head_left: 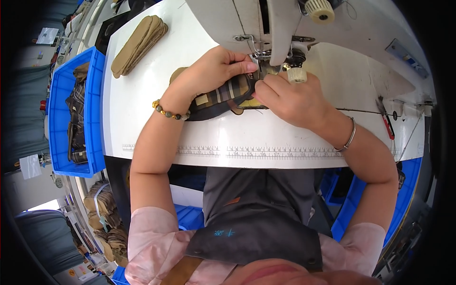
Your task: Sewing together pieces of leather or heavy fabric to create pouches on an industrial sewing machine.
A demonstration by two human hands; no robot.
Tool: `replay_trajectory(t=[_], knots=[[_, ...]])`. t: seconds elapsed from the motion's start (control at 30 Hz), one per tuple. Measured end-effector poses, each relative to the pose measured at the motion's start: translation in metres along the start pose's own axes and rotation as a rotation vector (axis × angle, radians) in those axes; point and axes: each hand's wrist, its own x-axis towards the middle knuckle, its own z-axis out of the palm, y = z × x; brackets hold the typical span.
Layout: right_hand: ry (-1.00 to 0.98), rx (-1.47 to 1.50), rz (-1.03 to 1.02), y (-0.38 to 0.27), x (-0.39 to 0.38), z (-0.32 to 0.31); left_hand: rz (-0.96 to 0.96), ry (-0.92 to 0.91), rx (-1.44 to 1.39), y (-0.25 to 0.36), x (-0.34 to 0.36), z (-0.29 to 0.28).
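A plaid fabric piece with a dark edge (221, 92) and a brown tab lies under the needle area of a white sewing machine (228, 19). My left hand (216, 71) pinches the piece beside the presser foot (256, 66), thumb and index finger close together, a bead bracelet at its wrist. My right hand (289, 97), fingers curled, grips the piece's right edge just right of the foot, below a cream knob (297, 73). The fingertips of my right hand are partly hidden.
A stack of tan pieces (137, 45) lies at the back left. A blue bin (57, 114) of plaid pieces stands left of the table. Red-handled snips (385, 118) lie at the right. A ruler strip runs along the front edge, and tan bundles (104, 213) sit below left.
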Motion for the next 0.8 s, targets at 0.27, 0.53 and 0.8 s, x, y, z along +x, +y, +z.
replay_trajectory(t=[0.27,0.53,0.8], knots=[[0.077,-0.057,-0.042,-0.008,-0.002,0.008,0.047,0.037,0.114,-0.007,0.003,-0.003],[-0.146,0.054,-0.021,-0.007,-0.001,0.006,0.21,0.159,0.289,-0.022,0.001,-0.005],[-0.064,-0.013,-0.028,-0.01,-0.003,0.005,0.26,0.257,0.412,-0.015,0.003,0.002]])
